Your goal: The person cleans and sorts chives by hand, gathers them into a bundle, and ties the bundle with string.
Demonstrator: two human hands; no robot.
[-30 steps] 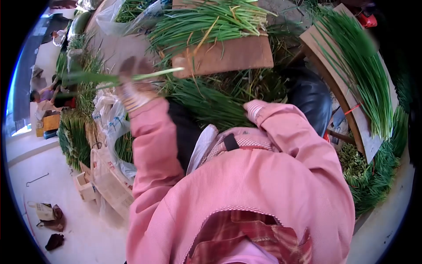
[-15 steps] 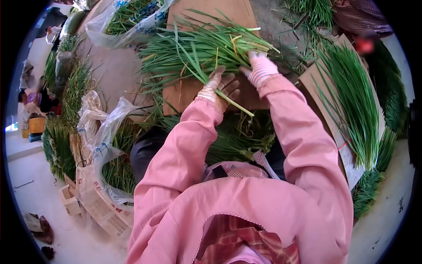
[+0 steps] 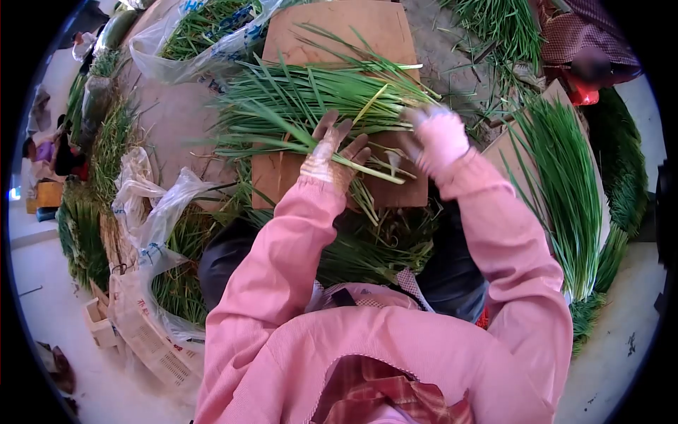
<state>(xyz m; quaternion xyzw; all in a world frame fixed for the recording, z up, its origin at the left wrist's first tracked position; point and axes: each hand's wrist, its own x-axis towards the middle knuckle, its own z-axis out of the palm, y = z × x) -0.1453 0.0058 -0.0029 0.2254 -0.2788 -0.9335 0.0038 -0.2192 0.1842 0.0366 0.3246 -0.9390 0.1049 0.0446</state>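
A loose pile of garlic chives (image 3: 304,99) lies across a brown board (image 3: 339,15) in front of me, leaf tips to the left and pale stem ends to the right. At its near side, my gloved left hand (image 3: 329,154) has a few chive stalks between thumb and fingers, with their pale ends sticking out to the right. My right hand (image 3: 439,138), in a striped glove, is by the stem ends. Motion smears its fingers, so what it holds does not show. Some loose stalks (image 3: 364,198) hang over the board's near edge.
On the right, a neat chive bundle (image 3: 561,191) lies on another board (image 3: 500,152). Clear plastic bags (image 3: 166,60) with greens stand on the left, near a pale crate (image 3: 99,321). Another person (image 3: 583,42) is at the upper right; more greens lie all around.
My right hand has moved right and toward me, away from the pile. My left hand has shifted slightly left and down with its stalks. Loose stalks now show below the left hand.
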